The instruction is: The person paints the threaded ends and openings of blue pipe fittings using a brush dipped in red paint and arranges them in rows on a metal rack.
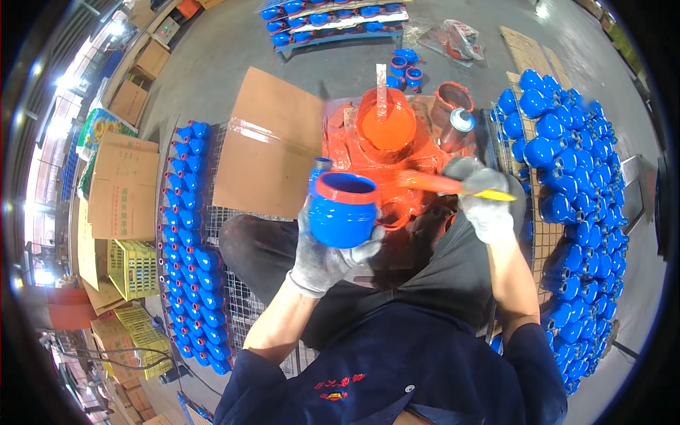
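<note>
My left hand (pixel 319 258), in a grey-white glove, grips a blue round metal casting (pixel 341 221) from below and the side. Its wide open mouth faces up, with an orange-red painted rim, and a short blue neck sticks out at its upper left. In my gloved right hand (pixel 485 212) is a paintbrush (pixel 435 183), slightly blurred, its orange-coated end pointing left toward the casting and its yellow handle end showing at the right. Beyond both hands stands a paint-crusted bucket (pixel 386 131) of orange paint, a flat strip (pixel 382 92) upright in it.
Blue castings (pixel 188 248) line a rack on my left; many more (pixel 574 184) are stacked on my right. A cardboard sheet (pixel 265 142) leans left of the bucket. A can (pixel 460 122) and a crusted pot (pixel 450 99) stand to its right. A loaded pallet (pixel 340 39) sits ahead.
</note>
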The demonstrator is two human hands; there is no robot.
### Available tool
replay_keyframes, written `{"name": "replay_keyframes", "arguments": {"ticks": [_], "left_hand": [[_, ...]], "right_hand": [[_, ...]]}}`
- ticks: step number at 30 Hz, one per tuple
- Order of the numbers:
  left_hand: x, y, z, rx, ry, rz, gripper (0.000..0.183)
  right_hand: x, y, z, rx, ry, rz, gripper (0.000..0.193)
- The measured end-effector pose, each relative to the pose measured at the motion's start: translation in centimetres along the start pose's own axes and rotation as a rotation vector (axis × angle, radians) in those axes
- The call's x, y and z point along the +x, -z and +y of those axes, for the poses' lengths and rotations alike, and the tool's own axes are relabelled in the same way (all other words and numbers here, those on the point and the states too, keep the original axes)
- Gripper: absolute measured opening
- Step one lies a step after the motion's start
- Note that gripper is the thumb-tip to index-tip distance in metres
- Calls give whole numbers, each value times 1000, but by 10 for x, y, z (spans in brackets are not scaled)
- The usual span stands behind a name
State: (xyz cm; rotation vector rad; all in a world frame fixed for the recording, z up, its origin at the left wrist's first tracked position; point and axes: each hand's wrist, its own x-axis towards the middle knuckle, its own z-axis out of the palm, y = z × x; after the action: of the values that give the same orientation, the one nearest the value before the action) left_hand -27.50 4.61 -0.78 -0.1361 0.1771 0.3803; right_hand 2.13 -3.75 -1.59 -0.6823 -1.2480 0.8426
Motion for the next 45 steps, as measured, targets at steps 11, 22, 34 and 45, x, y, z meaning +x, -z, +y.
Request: {"name": "replay_keyframes", "arguments": {"ticks": [11,22,34,45], "left_hand": [[0,17,-22,2166,-1032,145,78],[-3,21,-25,2212,-976,165,75],[-15,-1,-45,939,-345,234,61],[-12,-7,-38,-177,323,-306,59]], "right_hand": [[73,-52,-112,-520,-362,117,33],[73,-70,-109,-783,-258,-209,15],[60,-78,-85,-1048,359,-432,33],[55,6,-35,-129,-58,-294,14]]}}
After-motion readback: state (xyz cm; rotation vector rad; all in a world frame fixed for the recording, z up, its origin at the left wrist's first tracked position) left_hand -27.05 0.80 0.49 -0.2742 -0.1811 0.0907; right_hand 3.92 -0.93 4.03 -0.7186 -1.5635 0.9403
